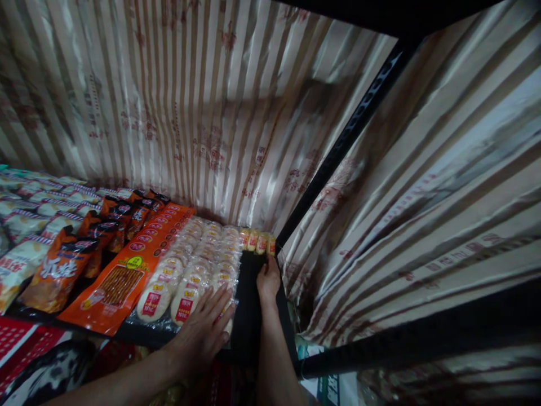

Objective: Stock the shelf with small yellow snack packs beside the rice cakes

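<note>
Rows of round white rice crackers [186,301] in clear wrappers with red labels lie on a black shelf [249,316]. Resting flat on the nearest of these packs is my left hand [203,324], its fingers stretched out. At the shelf's far right corner stands a short row of small yellowish packs with red labels [256,241]. My right hand [268,276] reaches to the rightmost small pack [271,245], fingers closed together at its near end. How firmly the fingers grip it is partly hidden.
Left of the crackers lie orange snack packets [114,290], brown-orange bags [63,270] and several white bags [25,259]. A black metal post [338,152] rises at the back right corner. Striped printed sheeting [203,124] hangs behind. Below sits a red patterned package [25,344].
</note>
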